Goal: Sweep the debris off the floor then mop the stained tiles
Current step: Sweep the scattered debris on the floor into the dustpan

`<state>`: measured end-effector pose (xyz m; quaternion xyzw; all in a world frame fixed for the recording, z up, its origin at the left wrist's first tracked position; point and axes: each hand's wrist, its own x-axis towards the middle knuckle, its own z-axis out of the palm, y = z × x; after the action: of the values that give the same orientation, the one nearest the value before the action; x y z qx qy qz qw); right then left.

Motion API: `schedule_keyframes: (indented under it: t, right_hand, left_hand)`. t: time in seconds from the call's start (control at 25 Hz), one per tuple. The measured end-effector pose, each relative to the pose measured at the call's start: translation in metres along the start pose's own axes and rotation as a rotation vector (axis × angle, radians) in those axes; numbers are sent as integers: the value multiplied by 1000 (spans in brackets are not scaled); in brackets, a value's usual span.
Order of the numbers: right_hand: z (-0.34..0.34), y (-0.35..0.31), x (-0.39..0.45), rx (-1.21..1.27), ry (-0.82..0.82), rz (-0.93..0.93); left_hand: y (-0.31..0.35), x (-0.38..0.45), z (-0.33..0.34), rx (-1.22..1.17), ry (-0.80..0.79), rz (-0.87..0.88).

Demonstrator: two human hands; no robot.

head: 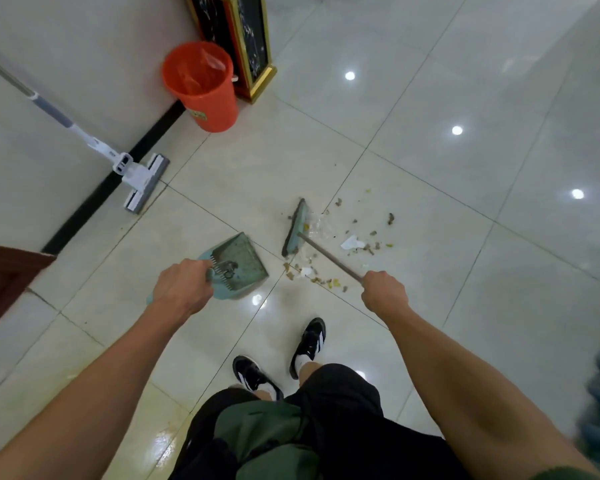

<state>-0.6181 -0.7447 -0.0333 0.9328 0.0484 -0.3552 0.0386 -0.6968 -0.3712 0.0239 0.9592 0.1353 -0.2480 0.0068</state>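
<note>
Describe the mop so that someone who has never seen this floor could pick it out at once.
Start at the orange bucket by the wall. Left of it, the mop leans on that wall, its flat grey-and-white head on the tiles. Unlike the broom and dustpan, nobody holds it.

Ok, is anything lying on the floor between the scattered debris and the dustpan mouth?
Only the broom head, standing between the dustpan and most of the debris. Some debris already lies right beside the pan's mouth, with bare tile between.
</note>
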Motion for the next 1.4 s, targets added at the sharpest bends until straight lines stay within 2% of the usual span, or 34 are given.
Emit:
schedule_keyframes:
  t: [0.16, 0.32, 0.52, 0.72, 0.84, 1.16, 1.4]
  right_hand:
    - [-8, 13, 3, 87, 27, 32]
    - [-21, -15, 16, 133, 32, 17]
    - [-44, -90, 47, 220, -6, 22]
    - [-52, -177, 66, 286, -60, 109]
    - [-53, -206, 62, 246, -37, 190]
    - [-39, -221, 29, 197, -19, 390]
    - [-33, -219, 7, 387, 25, 431]
  left_hand:
    - [16, 24, -17, 16, 41, 65]
    - [7, 48, -34, 9, 42, 86]
    - [-44, 90, -51, 12, 58, 98]
    - [-109, 159, -72, 65, 21, 204]
    - [-135, 195, -87, 82, 5, 263]
    - [-114, 222, -99, 218, -1, 482]
    - [-96, 206, -102, 226, 30, 543]
